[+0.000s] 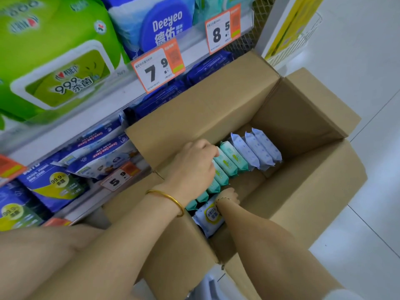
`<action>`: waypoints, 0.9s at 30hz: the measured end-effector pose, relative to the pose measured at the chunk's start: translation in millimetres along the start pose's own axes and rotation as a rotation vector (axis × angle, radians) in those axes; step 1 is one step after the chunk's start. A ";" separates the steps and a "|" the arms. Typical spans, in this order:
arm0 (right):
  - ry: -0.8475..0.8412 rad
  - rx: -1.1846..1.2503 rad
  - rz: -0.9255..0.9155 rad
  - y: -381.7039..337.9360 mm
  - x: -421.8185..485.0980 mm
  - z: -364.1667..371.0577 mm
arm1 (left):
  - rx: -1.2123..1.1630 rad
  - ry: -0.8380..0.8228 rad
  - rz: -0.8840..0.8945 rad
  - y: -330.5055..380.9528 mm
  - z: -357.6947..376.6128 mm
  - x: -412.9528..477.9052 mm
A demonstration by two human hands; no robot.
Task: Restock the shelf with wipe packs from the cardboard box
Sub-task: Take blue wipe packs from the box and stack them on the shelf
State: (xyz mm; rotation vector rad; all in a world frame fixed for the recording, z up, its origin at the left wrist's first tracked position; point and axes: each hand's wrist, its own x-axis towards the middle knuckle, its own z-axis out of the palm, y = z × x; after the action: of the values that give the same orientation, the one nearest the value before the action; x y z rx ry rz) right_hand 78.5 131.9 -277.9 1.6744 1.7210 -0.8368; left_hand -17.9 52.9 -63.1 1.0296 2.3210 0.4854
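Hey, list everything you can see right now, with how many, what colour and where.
cardboard box: one, brown, open, on the floor by the shelf
teal wipe packs: about six, on edge in a row in the box
pale blue wipe packs: three, far end of that row
white-blue wipe pack: one, near end of the box
shelf: white, stocked with green and blue packs
price tags: several, orange and white, on shelf edges
left hand: gold bangle, gripping the teal packs
right hand: reaching into the box, fingers hidden
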 end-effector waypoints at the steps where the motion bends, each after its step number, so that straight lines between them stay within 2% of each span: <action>1: 0.021 0.017 0.010 -0.9 3.8 2.3 | -0.007 0.003 -0.001 -1.4 -1.1 0.2; 8: -0.031 -0.062 0.020 0.5 3.7 15.0 | -0.046 -0.002 -0.001 -6.4 -3.0 1.2; 19: -0.115 -0.474 -0.108 -1.6 -19.1 -35.1 | -0.047 -0.004 -0.004 -8.2 0.3 -1.6; 22: -0.228 -0.552 -0.234 -7.5 -42.5 -60.1 | -0.044 -0.005 0.002 -7.0 2.1 -2.5; 27: -0.223 -0.662 -0.473 -14.5 -94.1 -110.1 | -0.100 -0.024 -0.007 -8.6 -1.3 -17.4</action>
State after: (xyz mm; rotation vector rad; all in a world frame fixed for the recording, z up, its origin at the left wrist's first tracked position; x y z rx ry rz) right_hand 68.7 158.3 -135.1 0.7277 1.9702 -0.5267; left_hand -13.8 34.0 -60.7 0.9742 2.2547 0.5764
